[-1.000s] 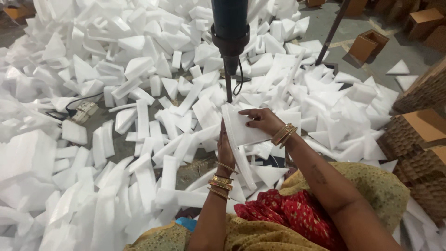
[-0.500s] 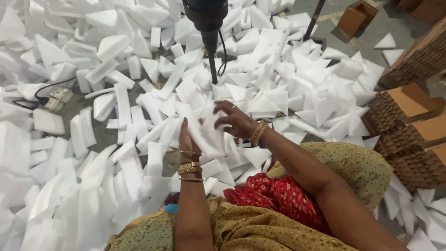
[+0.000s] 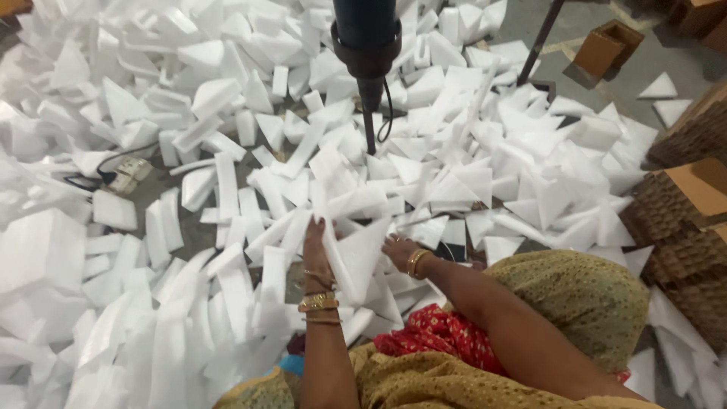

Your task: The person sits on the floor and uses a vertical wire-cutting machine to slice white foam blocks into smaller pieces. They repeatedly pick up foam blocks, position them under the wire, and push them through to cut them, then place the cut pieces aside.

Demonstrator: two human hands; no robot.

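Left hand stood upright w/ fingers closed on the edge of a white foam triangle, held tilted over the person's lap, near the front edge of the foam pile on the floor. Right hand lay just beside the piece on its far side; fingers mostly hidden, so can't tell if they gripped it or only touched. The dark cutter tool hung above w/ its thin rod pointing down, clear of both hands.

Risks, as judged: a one-edge grip on light foam could let it slip or snap. Raising the piece toward the rod w/ fingers close could bring skin onto it. Loose offcuts crowded round the black cable and could snag.
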